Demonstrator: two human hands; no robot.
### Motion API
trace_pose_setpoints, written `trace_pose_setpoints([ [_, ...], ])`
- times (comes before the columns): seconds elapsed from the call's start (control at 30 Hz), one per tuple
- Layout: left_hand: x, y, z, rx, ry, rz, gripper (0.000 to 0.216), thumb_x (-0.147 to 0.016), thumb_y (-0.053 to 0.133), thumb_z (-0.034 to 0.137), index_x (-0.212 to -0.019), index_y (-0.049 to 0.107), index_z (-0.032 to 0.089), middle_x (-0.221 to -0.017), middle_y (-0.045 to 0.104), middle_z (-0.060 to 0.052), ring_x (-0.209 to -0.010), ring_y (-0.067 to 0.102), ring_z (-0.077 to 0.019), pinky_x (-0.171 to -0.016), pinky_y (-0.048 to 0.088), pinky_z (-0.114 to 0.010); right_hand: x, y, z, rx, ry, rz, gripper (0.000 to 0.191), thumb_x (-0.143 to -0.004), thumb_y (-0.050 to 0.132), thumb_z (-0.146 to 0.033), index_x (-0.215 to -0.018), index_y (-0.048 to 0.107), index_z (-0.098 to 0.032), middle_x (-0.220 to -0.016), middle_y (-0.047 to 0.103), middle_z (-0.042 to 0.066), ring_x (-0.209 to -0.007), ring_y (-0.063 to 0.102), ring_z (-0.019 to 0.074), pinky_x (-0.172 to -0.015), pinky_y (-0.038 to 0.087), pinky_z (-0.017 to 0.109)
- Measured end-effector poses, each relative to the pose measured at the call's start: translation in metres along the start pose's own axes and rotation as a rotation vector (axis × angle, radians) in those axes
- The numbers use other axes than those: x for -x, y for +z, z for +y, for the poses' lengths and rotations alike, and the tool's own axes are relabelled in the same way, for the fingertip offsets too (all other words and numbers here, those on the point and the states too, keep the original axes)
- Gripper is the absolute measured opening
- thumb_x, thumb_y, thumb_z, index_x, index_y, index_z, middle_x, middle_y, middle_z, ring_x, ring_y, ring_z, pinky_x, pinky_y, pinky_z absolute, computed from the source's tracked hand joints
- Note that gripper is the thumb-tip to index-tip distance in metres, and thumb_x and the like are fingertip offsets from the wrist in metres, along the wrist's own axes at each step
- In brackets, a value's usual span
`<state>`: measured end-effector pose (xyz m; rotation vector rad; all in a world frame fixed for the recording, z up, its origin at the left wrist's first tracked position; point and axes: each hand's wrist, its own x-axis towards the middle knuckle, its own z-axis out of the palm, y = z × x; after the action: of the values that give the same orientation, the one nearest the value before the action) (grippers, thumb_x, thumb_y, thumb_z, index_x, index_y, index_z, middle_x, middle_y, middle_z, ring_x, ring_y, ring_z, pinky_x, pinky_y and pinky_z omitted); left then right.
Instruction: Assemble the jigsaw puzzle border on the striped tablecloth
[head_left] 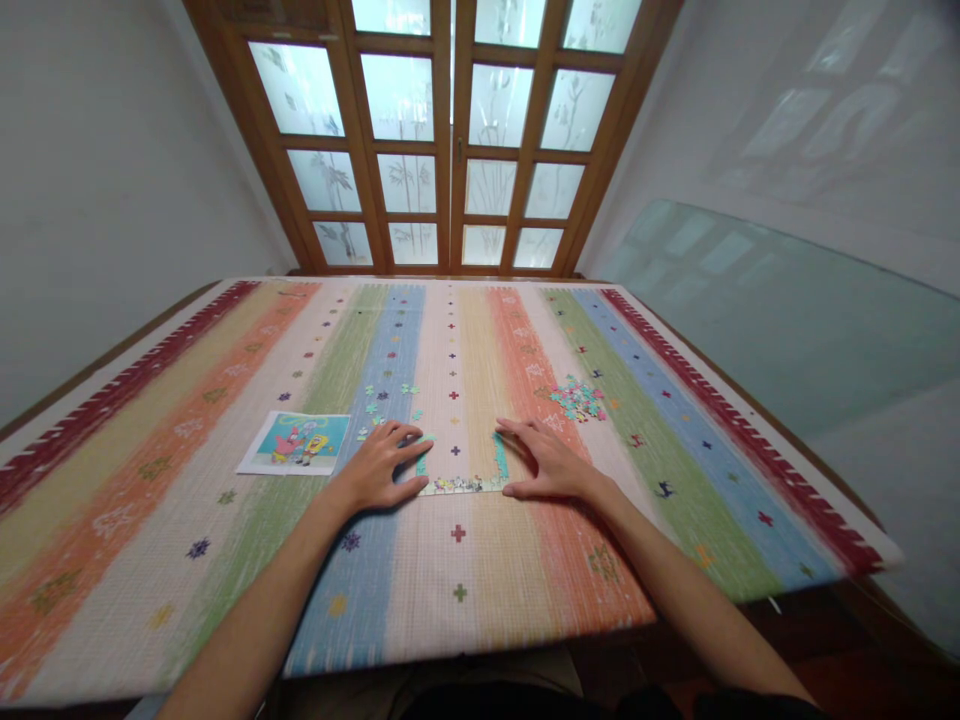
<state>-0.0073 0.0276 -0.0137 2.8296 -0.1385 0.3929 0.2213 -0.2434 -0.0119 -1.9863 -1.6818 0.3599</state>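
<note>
A partly joined jigsaw border [465, 484] lies on the striped cloth, with a bottom strip and short side strips. My left hand [384, 462] rests flat against its left side, fingers stretched out and touching the left strip. My right hand [544, 460] lies flat against the right side, fingers spread along the right strip. Neither hand holds anything.
A cartoon reference picture [297, 441] lies to the left of my left hand. Loose pieces form a pile [576, 398] at the right and a scatter [386, 400] beyond the left hand. The striped tablecloth [225, 520] covers the table; a glass sheet [787, 320] leans at right.
</note>
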Motion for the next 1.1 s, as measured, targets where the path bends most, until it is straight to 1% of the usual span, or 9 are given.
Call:
trace_pose_setpoints([
  [0.13, 0.0, 0.001, 0.001, -0.014, 0.003, 0.011, 0.044, -0.091, 0.061, 0.045, -0.128, 0.067, 0.024, -0.126, 0.063, -0.011, -0.113, 0.055, -0.0314, -0.103, 0.045, -0.054, 0.0, -0.001, -0.001, 0.006, 0.0, -0.005, 0.106, -0.074, 0.084, -0.049, -0.161, 0.029, -0.024, -0.142, 0.057, 0.015, -0.129, 0.049, 0.0346, -0.111, 0.041, 0.056],
  [0.3, -0.001, 0.002, 0.003, 0.006, -0.03, 0.019, 0.039, -0.094, 0.058, 0.044, -0.126, 0.067, 0.023, -0.125, 0.063, -0.012, -0.114, 0.055, -0.0307, -0.103, 0.045, -0.052, 0.0, -0.001, -0.001, 0.012, 0.007, -0.007, 0.105, -0.074, 0.084, -0.048, -0.16, 0.03, -0.022, -0.142, 0.057, 0.015, -0.129, 0.049, 0.0347, -0.111, 0.041, 0.055],
  [0.47, -0.001, 0.002, 0.004, 0.047, -0.051, 0.028, 0.036, -0.097, 0.055, 0.044, -0.124, 0.067, 0.023, -0.124, 0.064, -0.011, -0.115, 0.056, -0.0304, -0.105, 0.045, -0.052, 0.0, -0.001, -0.001, 0.015, -0.001, -0.008, 0.111, -0.074, 0.084, -0.048, -0.163, 0.022, -0.026, -0.145, 0.055, 0.014, -0.131, 0.048, 0.035, -0.112, 0.04, 0.057],
  [0.6, -0.001, 0.002, 0.004, 0.06, -0.065, 0.03, 0.038, -0.097, 0.056, 0.043, -0.127, 0.061, 0.022, -0.125, 0.065, -0.011, -0.116, 0.056, -0.0309, -0.106, 0.044, -0.052, 0.0, 0.0, 0.001, 0.02, 0.011, -0.01, 0.113, -0.074, 0.084, -0.05, -0.163, 0.02, -0.025, -0.146, 0.055, 0.014, -0.13, 0.048, 0.0352, -0.112, 0.039, 0.057],
  [0.77, -0.001, 0.0, 0.002, 0.082, -0.096, 0.038, 0.051, -0.095, 0.056, 0.045, -0.138, 0.05, 0.018, -0.127, 0.064, -0.013, -0.119, 0.054, -0.0326, -0.106, 0.044, -0.052, 0.001, 0.002, 0.002, 0.012, 0.027, -0.009, 0.114, -0.073, 0.084, -0.05, -0.163, 0.019, -0.025, -0.146, 0.055, 0.014, -0.132, 0.047, 0.0355, -0.113, 0.039, 0.057],
  [0.87, 0.003, -0.007, -0.004, 0.043, -0.132, 0.075, 0.055, -0.095, 0.056, 0.045, -0.142, 0.046, 0.019, -0.128, 0.064, -0.014, -0.12, 0.053, -0.034, -0.105, 0.044, -0.052, 0.001, 0.001, 0.002, 0.01, 0.026, -0.013, 0.114, -0.074, 0.083, -0.051, -0.163, 0.016, -0.025, -0.148, 0.054, 0.014, -0.134, 0.046, 0.0358, -0.115, 0.037, 0.058],
  [0.97, 0.008, -0.017, -0.016, -0.051, -0.171, 0.127, 0.056, -0.093, 0.056, 0.045, -0.142, 0.049, 0.017, -0.13, 0.064, -0.015, -0.119, 0.053, -0.0353, -0.104, 0.044, -0.053, 0.001, -0.001, 0.001, 0.013, 0.015, -0.013, 0.116, -0.074, 0.083, -0.052, -0.164, 0.015, -0.025, -0.149, 0.053, 0.014, -0.135, 0.046, 0.0364, -0.115, 0.036, 0.059],
  [1.03, 0.013, -0.023, -0.026, -0.106, -0.201, 0.156, 0.052, -0.09, 0.057, 0.042, -0.136, 0.055, 0.017, -0.127, 0.065, -0.016, -0.117, 0.054, -0.0359, -0.103, 0.044, -0.054, 0.001, -0.002, 0.0, 0.023, 0.009, -0.013, 0.117, -0.073, 0.084, -0.052, -0.164, 0.014, -0.026, -0.148, 0.054, 0.014, -0.134, 0.047, 0.0368, -0.114, 0.037, 0.059],
  [1.1, 0.018, -0.026, -0.036, -0.163, -0.237, 0.167, 0.045, -0.086, 0.058, 0.038, -0.126, 0.062, 0.018, -0.124, 0.066, -0.015, -0.116, 0.055, -0.0366, -0.102, 0.044, -0.055, 0.001, -0.002, 0.0, 0.03, 0.007, -0.015, 0.117, -0.073, 0.084, -0.052, -0.164, 0.015, -0.026, -0.148, 0.054, 0.015, -0.134, 0.047, 0.0369, -0.114, 0.038, 0.059],
])
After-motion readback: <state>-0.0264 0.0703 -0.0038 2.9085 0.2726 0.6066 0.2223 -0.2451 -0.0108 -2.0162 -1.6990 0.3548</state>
